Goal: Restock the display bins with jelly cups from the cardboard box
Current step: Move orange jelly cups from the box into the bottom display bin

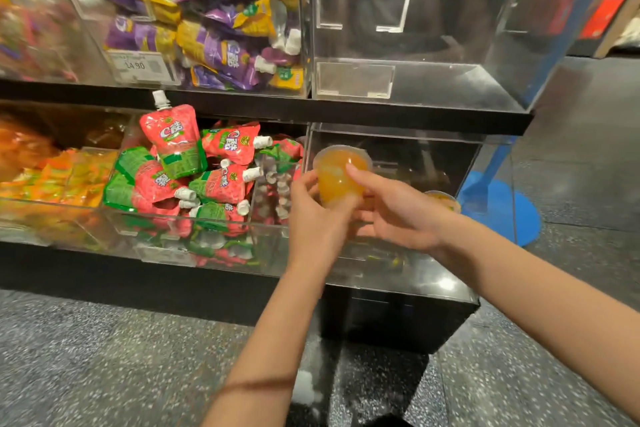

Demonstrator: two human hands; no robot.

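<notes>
Dim shop light from overhead. White glare spots sit on the clear acrylic bin point(412, 80) and glossy black shelf point(446, 284). Edges bow and blur; the pouches left of the bin smear.

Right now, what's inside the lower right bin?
One orange jelly cup sits inside the lower right bin, behind the right hand. Both hands hold another jelly cup at its front. The hands cover the bin's front floor.

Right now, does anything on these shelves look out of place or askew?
One red pouch stands upright above its heaped bin, spout poking toward the shelf above. Otherwise nothing stands out; both hands hold an orange jelly cup.
</notes>
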